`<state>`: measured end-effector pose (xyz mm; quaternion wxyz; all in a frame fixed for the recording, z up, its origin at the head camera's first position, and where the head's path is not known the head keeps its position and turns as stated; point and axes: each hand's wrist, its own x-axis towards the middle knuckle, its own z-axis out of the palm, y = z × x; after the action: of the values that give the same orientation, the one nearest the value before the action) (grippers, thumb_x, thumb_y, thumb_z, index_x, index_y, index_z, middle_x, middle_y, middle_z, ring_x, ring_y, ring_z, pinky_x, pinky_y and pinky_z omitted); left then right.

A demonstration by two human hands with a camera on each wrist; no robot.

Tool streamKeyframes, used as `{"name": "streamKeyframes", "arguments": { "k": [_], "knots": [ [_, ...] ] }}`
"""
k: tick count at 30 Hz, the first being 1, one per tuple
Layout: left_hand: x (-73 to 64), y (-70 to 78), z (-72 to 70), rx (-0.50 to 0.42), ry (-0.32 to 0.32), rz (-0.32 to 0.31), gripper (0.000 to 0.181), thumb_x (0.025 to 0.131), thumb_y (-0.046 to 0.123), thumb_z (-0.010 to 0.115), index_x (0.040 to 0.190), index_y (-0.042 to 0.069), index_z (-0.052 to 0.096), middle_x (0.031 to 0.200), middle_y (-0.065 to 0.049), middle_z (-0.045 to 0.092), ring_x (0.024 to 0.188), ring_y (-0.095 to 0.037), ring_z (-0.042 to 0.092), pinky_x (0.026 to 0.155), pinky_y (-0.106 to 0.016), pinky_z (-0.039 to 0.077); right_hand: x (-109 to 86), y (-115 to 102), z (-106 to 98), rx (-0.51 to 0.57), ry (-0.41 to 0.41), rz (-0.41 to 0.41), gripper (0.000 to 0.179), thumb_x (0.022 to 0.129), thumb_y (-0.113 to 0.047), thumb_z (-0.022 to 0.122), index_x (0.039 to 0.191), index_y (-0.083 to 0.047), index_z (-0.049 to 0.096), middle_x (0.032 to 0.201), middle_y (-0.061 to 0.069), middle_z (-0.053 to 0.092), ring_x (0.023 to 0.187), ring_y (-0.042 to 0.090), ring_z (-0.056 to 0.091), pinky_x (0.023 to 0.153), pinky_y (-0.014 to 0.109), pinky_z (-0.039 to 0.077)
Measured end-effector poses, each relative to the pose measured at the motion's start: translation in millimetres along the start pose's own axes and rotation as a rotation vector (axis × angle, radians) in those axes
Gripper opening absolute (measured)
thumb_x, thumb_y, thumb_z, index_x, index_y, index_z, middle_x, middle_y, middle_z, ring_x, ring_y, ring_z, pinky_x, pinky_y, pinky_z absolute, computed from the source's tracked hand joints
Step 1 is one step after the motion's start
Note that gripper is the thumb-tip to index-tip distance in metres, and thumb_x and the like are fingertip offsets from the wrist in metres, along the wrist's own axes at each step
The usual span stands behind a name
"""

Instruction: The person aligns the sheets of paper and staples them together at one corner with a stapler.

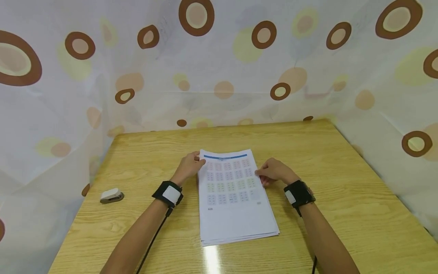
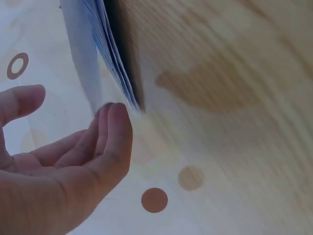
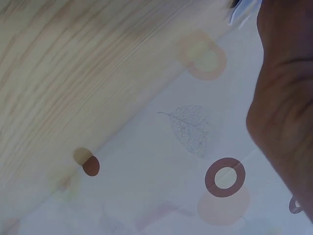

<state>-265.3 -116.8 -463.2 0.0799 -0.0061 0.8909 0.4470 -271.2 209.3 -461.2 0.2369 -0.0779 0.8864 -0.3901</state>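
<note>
Near the worktop's [image 1: 342,182] left edge sits a small white stapler [image 1: 111,195]. At the upper-left corner of the paper stack [image 1: 236,224], the left hand [image 1: 189,164] is open, thumb apart from fingers touching the sheets. Midway between the worktop's side edges, the stack's lower edges look uneven; light, level pressure should square them. The right hand [image 1: 275,171] pinches its right edge.

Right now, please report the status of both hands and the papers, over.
Left hand at left edge of paper stack; right hand gripping its right edge. Stack uneven along its bottom. White stapler off to the left, clear of both hands.
</note>
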Motion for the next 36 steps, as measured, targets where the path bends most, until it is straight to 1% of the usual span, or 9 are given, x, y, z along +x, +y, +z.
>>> {"name": "streamKeyframes", "arguments": {
  "k": [5, 10, 13, 17, 21, 25, 29, 32, 36],
  "knots": [
    [-5.8, -5.9, -4.1, -0.020, 0.021, -0.041, 0.053, 0.102, 0.024, 0.056, 0.148, 0.002, 0.043, 0.139, -0.022, 0.053, 0.125, -0.036, 0.053, 0.096, -0.047, 0.047, 0.9, 2, -3, -0.047, 0.083, 0.042, 0.029, 0.101, -0.024, 0.059, 0.098, 0.003, 0.070, 0.078, 0.010, 0.065, 0.065, 0.019, 0.064, 0.062, 0.030, 0.055],
    [-8.3, -8.2, -4.9, -0.019, 0.039, -0.067, 0.050, 0.101, 0.024, 0.057, 0.144, 0.002, 0.046, 0.137, -0.024, 0.053, 0.119, -0.036, 0.056, 0.094, -0.048, 0.048, 4.8, 1, -2, -0.064, 0.128, 0.003, 0.037, 0.103, -0.026, 0.056, 0.124, 0.005, 0.062, 0.107, 0.020, 0.066, 0.088, 0.026, 0.067, 0.073, 0.035, 0.055],
    [-7.8, -8.2, -2.1, -0.010, 0.031, -0.072, 0.049, 0.100, 0.023, 0.058, 0.143, 0.001, 0.047, 0.135, -0.025, 0.054, 0.115, -0.036, 0.058, 0.092, -0.047, 0.049, 7.1, -3, 2, -0.033, 0.129, -0.004, 0.041, 0.103, -0.026, 0.055, 0.130, 0.005, 0.058, 0.120, 0.025, 0.063, 0.096, 0.030, 0.069, 0.078, 0.038, 0.056],
    [-6.4, -7.0, 3.5, -0.006, 0.033, -0.056, 0.047, 0.100, 0.022, 0.058, 0.141, 0.000, 0.049, 0.135, -0.026, 0.055, 0.118, -0.036, 0.057, 0.093, -0.047, 0.049, 10.0, -10, 7, -0.034, 0.160, -0.001, 0.039, 0.103, -0.024, 0.055, 0.129, 0.005, 0.058, 0.121, 0.027, 0.062, 0.097, 0.032, 0.068, 0.078, 0.038, 0.056],
    [-5.5, -4.9, 6.6, 0.011, 0.041, -0.030, 0.046, 0.100, 0.022, 0.058, 0.139, 0.000, 0.051, 0.134, -0.025, 0.056, 0.118, -0.036, 0.056, 0.092, -0.047, 0.049, 13.0, -16, 13, -0.048, 0.185, 0.025, 0.037, 0.103, -0.022, 0.054, 0.129, 0.004, 0.058, 0.118, 0.025, 0.063, 0.091, 0.028, 0.067, 0.075, 0.035, 0.055],
    [-5.5, -3.8, 5.7, 0.021, 0.032, -0.023, 0.046, 0.100, 0.022, 0.057, 0.139, -0.001, 0.050, 0.133, -0.026, 0.056, 0.116, -0.036, 0.057, 0.091, -0.046, 0.050, 14.3, -19, 15, -0.045, 0.181, 0.031, 0.038, 0.103, -0.023, 0.054, 0.131, 0.003, 0.057, 0.118, 0.023, 0.063, 0.088, 0.026, 0.066, 0.075, 0.034, 0.055],
    [-7.8, -3.4, 1.8, -0.001, 0.032, -0.038, 0.046, 0.101, 0.023, 0.057, 0.140, 0.000, 0.050, 0.135, -0.026, 0.055, 0.116, -0.035, 0.058, 0.091, -0.046, 0.050, 10.1, -18, 13, -0.032, 0.170, 0.008, 0.038, 0.103, -0.023, 0.054, 0.130, 0.004, 0.057, 0.118, 0.025, 0.063, 0.094, 0.029, 0.067, 0.079, 0.037, 0.055],
    [-11.7, -4.4, -0.6, -0.015, 0.021, -0.049, 0.047, 0.100, 0.023, 0.057, 0.140, 0.000, 0.049, 0.134, -0.026, 0.055, 0.107, -0.032, 0.062, 0.087, -0.044, 0.051, 1.6, -15, 10, -0.070, 0.168, 0.018, 0.039, 0.103, -0.024, 0.055, 0.129, 0.004, 0.057, 0.114, 0.024, 0.065, 0.092, 0.028, 0.068, 0.078, 0.038, 0.054],
    [-20.5, -6.5, -1.6, 0.011, -0.005, -0.061, 0.048, 0.100, 0.023, 0.057, 0.141, -0.001, 0.049, 0.130, -0.025, 0.058, 0.088, -0.026, 0.064, 0.079, -0.039, 0.051, -14.0, -14, 8, -0.133, 0.115, 0.044, 0.037, 0.103, -0.025, 0.055, 0.124, 0.005, 0.060, 0.094, 0.017, 0.067, 0.076, 0.024, 0.065, 0.069, 0.036, 0.053]
  ]
}}
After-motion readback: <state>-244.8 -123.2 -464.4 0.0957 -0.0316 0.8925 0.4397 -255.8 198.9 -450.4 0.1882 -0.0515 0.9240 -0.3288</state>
